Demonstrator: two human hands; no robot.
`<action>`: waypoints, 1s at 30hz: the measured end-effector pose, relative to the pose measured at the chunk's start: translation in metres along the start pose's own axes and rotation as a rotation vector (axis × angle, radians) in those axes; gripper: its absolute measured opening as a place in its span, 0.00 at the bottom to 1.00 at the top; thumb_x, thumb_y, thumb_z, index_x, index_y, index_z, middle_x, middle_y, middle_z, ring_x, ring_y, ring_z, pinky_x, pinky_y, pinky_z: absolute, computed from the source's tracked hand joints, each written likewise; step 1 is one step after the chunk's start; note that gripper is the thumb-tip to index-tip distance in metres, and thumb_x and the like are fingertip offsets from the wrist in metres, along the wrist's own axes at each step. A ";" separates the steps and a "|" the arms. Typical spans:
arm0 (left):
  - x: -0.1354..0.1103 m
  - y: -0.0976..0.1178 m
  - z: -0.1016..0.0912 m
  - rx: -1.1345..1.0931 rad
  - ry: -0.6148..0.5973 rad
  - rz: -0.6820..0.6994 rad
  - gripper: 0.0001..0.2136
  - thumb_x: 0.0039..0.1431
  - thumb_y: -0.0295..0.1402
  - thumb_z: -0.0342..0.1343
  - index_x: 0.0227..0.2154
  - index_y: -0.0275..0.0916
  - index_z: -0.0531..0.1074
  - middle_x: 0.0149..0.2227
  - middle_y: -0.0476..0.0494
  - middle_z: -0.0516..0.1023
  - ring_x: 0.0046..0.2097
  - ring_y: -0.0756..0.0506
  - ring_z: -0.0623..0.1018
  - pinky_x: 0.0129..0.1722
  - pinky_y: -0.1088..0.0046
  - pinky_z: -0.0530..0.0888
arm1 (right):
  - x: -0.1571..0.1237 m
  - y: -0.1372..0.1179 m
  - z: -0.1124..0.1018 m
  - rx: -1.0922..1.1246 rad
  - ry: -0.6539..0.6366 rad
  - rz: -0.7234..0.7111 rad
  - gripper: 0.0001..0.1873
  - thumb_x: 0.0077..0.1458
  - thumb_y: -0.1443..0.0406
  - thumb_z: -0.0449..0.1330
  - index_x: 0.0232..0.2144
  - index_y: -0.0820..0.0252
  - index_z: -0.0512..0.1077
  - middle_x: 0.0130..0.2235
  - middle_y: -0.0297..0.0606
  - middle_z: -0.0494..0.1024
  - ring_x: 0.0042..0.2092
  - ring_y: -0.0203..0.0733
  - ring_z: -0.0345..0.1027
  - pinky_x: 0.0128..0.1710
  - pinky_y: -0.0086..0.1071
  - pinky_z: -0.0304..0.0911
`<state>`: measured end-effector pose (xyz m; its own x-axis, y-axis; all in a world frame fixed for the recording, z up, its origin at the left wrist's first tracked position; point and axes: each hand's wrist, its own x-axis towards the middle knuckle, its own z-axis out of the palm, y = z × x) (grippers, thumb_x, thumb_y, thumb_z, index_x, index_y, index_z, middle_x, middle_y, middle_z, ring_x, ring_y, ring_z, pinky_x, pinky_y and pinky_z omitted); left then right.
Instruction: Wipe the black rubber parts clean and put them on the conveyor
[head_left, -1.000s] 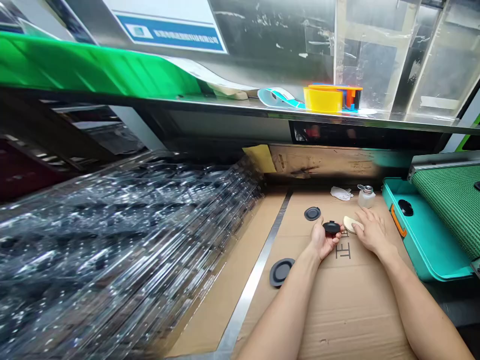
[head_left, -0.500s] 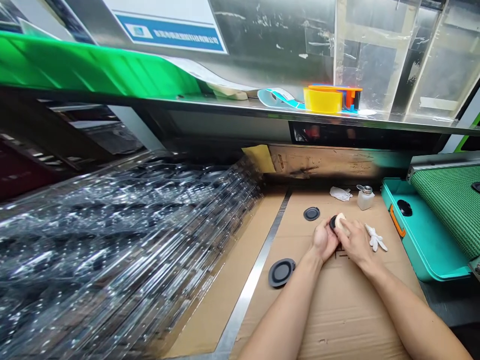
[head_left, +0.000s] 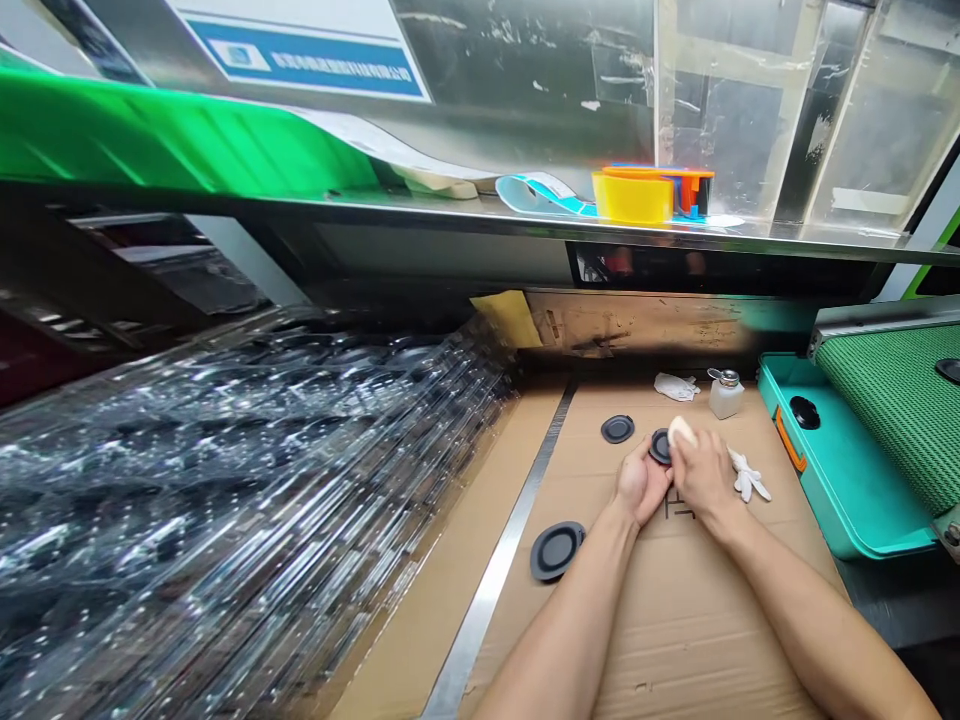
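Over brown cardboard, the half-curled left hand holds a round black cap; the right hand pinches a cream pad against it. Clear plastic trays line the cardboard's left, a turquoise plastic bin its right; beyond, a steel shelf.

Left hand: palm turned up, fingers curled in a light grip. Right hand: back uppermost, fingers bent and gathered in a pinch — their tips just beside the left fingers. Left forearm and right forearm are bare; both run back from the fingers toward the body, spreading apart — left wrist and right wrist near each other.
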<state>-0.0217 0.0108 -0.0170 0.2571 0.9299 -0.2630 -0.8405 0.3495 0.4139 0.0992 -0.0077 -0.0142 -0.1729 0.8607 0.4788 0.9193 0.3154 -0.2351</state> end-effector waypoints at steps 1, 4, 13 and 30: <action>-0.001 0.002 0.000 0.002 0.012 0.005 0.15 0.70 0.34 0.44 0.43 0.33 0.74 0.49 0.33 0.80 0.52 0.41 0.79 0.56 0.61 0.75 | 0.004 0.008 0.000 -0.006 0.012 0.061 0.18 0.66 0.62 0.52 0.52 0.58 0.76 0.49 0.49 0.74 0.48 0.50 0.62 0.50 0.41 0.59; -0.001 0.006 0.000 0.004 0.015 -0.001 0.16 0.71 0.36 0.42 0.42 0.33 0.74 0.49 0.32 0.80 0.51 0.39 0.80 0.51 0.60 0.78 | 0.013 0.030 -0.005 0.129 0.095 0.118 0.18 0.66 0.61 0.52 0.52 0.60 0.74 0.51 0.49 0.73 0.51 0.50 0.63 0.54 0.42 0.59; 0.001 -0.003 -0.001 0.050 -0.012 0.013 0.14 0.70 0.35 0.45 0.43 0.36 0.75 0.45 0.39 0.80 0.43 0.45 0.80 0.38 0.70 0.77 | 0.002 0.024 -0.026 0.309 -0.242 0.106 0.31 0.54 0.56 0.66 0.58 0.55 0.68 0.51 0.43 0.77 0.52 0.49 0.71 0.52 0.37 0.64; -0.002 -0.017 0.011 -0.026 -0.046 -0.064 0.19 0.72 0.39 0.41 0.43 0.34 0.75 0.46 0.36 0.81 0.51 0.43 0.79 0.57 0.62 0.74 | 0.003 0.004 -0.018 0.012 -0.131 0.293 0.27 0.69 0.50 0.45 0.64 0.48 0.65 0.40 0.42 0.83 0.40 0.49 0.77 0.43 0.37 0.66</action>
<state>-0.0025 0.0041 -0.0145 0.3320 0.9100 -0.2482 -0.8333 0.4062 0.3749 0.1087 -0.0105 0.0013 0.0545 0.9595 0.2765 0.9326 0.0500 -0.3573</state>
